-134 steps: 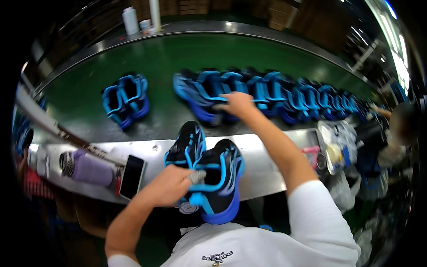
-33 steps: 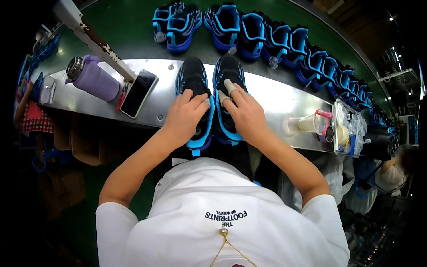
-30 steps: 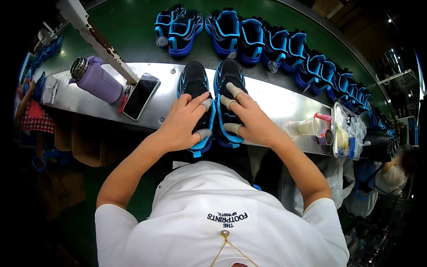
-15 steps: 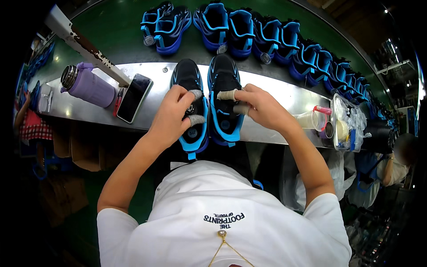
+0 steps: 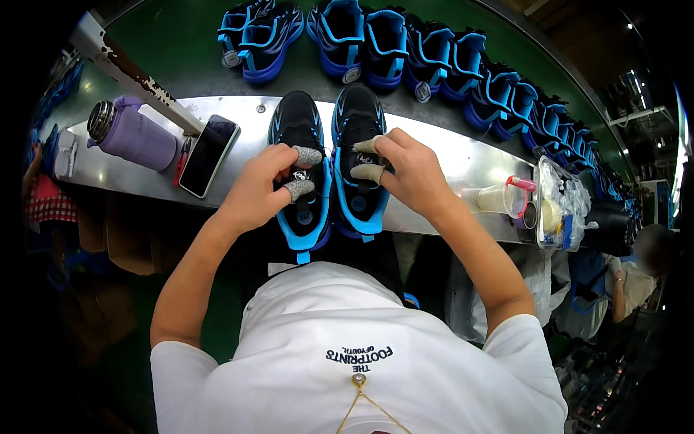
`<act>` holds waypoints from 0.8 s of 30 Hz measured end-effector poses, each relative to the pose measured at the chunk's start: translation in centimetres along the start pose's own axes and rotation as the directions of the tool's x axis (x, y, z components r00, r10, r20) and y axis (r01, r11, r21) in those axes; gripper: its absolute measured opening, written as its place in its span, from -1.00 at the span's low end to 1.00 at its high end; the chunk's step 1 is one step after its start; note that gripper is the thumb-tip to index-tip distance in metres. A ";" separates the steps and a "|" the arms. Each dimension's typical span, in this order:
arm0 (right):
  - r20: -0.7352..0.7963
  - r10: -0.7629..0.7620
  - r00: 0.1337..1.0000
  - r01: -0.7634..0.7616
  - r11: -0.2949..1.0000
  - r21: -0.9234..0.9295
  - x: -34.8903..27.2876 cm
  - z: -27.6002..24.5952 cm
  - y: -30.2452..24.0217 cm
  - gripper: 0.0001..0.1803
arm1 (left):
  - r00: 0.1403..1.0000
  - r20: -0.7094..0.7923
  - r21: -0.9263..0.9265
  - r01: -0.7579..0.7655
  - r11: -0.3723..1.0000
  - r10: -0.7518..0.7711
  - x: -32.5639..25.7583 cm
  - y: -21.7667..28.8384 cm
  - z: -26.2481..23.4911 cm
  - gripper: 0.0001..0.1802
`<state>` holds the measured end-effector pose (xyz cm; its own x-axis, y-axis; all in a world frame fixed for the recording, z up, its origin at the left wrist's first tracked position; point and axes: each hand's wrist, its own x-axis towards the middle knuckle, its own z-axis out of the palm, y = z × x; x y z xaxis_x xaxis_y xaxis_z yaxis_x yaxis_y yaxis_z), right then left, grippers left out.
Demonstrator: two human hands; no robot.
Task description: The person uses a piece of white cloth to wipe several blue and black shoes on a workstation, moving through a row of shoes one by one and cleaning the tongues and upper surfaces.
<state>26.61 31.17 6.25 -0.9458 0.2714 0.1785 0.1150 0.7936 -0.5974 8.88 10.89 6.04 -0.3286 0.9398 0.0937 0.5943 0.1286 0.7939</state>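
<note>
A pair of black sneakers with bright blue collar lining stands side by side in front of me, toes pointing away. My left hand (image 5: 269, 181) is at the left sneaker (image 5: 295, 119), grey covers on its thumb and forefinger, which pinch the tongue around a small round label. Over the right sneaker (image 5: 358, 108), my right hand (image 5: 406, 170) holds that tongue the same way, with beige covers on thumb and forefinger. Both heels, each with a blue pull tab, face me. The other fingers of both hands are curled and partly hidden.
Behind runs a long row of matching sneakers (image 5: 387, 47) on a green surface. On the metal ledge (image 5: 246, 116) lie a purple bottle (image 5: 137, 137), red-handled snips (image 5: 182, 160) and a phone (image 5: 210, 157). A clear cup (image 5: 499, 200) and a tray of plastic bags (image 5: 560, 206) stand right.
My right thumb and forefinger have shifted to either side of the right tongue's label, which now shows. My left fingers have moved slightly on their tongue. The whole view has shifted a little.
</note>
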 end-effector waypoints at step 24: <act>-0.027 -0.090 0.996 0.094 0.967 0.239 -0.1 -0.9 0.8 -0.43 | 0.998 -0.008 -0.016 0.067 0.998 -0.067 0.1 1.5 0.3 -0.47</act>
<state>27.10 32.26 6.50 -0.9436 0.2136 0.2529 -0.0503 0.6626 -0.7473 9.99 11.25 7.03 -0.3735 0.9266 0.0449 0.5590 0.1861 0.8080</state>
